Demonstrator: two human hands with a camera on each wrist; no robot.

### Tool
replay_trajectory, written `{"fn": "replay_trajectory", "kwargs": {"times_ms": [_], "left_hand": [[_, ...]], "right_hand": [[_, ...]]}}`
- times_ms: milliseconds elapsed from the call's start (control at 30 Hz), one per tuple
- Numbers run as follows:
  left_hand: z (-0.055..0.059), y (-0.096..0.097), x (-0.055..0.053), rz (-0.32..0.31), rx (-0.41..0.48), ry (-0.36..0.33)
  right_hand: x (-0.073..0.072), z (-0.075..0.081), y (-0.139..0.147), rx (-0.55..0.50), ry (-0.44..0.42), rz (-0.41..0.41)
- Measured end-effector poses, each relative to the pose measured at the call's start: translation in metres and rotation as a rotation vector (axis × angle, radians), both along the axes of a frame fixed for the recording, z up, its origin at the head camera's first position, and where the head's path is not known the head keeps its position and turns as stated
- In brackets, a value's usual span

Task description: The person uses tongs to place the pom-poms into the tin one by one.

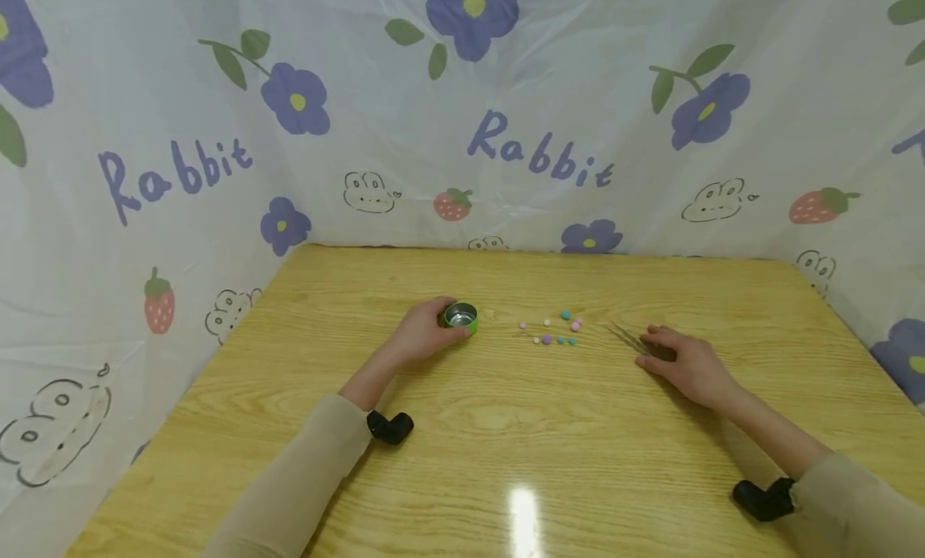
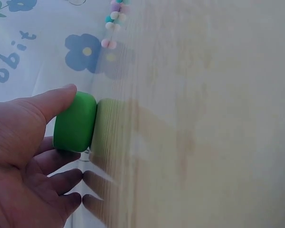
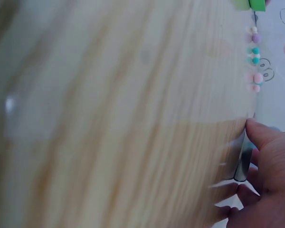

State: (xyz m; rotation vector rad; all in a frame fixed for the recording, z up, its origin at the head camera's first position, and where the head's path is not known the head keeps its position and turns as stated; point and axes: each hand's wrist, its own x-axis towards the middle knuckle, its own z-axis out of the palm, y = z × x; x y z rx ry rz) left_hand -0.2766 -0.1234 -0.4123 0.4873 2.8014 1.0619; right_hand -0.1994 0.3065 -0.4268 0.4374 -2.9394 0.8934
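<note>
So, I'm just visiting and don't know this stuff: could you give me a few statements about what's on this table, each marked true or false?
1. The left hand holds a green tin. True.
2. The tin is upside down. False: its open top faces up.
3. Small beads lie on the table between the two hands. True.
4. Every bead is pink. False: blue, purple and whitish ones show too.
5. Metal tweezers are at the right hand. True.
</note>
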Motion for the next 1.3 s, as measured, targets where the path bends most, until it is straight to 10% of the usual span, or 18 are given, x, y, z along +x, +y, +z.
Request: {"fn": "replay_trajectory", "kwargs": {"times_ms": [1300], "left_hand": [[0.003, 0.017, -0.01, -0.074, -0.026, -0.005]], "right_hand": [[-0.011, 0.004, -0.006, 0.053, 0.14, -0.032]]}}
